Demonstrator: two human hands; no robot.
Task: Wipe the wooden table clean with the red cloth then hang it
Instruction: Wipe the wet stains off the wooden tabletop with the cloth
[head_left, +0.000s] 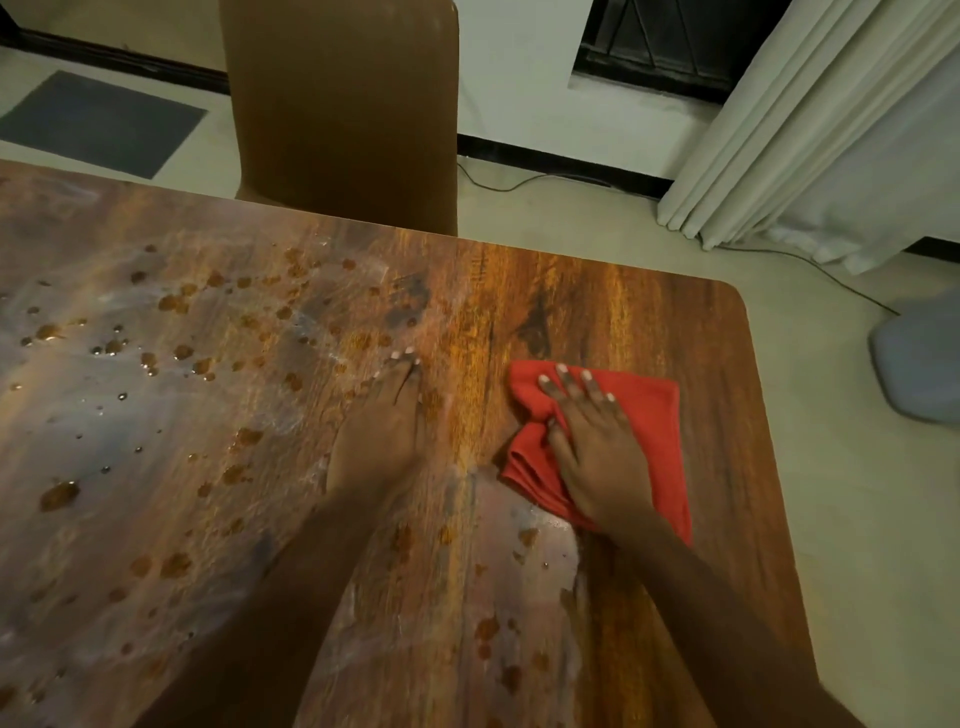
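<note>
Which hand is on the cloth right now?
The right hand, pressing flat on the red cloth; the left hand lies directly on the table.

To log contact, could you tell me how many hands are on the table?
2: the left hand lies flat on the wet brown wooden table; the right hand presses the red cloth near its right edge.

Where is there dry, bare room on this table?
Bare, dry wood lies between the red cloth and the far right corner of the table. Left of the left hand, droplets crowd the surface; more dot the near middle.
</note>
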